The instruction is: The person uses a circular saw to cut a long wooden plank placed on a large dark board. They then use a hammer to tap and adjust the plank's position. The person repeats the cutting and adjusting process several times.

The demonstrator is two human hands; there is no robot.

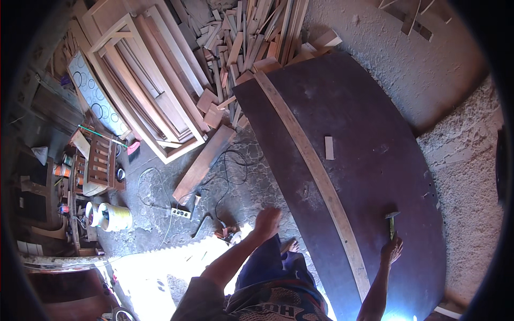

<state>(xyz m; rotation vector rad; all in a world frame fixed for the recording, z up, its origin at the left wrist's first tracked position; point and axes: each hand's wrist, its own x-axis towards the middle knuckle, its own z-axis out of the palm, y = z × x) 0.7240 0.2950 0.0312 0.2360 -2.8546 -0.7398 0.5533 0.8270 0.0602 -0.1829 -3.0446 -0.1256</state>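
Observation:
My right hand point(393, 250) is closed around the green handle of a hammer point(392, 227), whose metal head points away from me above a large dark brown board point(364, 176). Whether the hammer touches the board I cannot tell. My left hand point(267, 222) hangs over the floor just left of the board's edge, curled into a fist; anything inside it is hidden. A long, narrow wooden strip point(316, 160) lies lengthwise along the board's left part. Right of the strip, a small pale rectangular piece point(329, 147) rests on the board.
Scrap wood point(241, 48) is heaped at the back. Wooden frames point(144, 80) lean at the far left. On the floor are a plank point(203, 163), a power strip point(180, 213), loose cables and white buckets point(115, 218). A rough wall point(466, 144) borders the board's right side.

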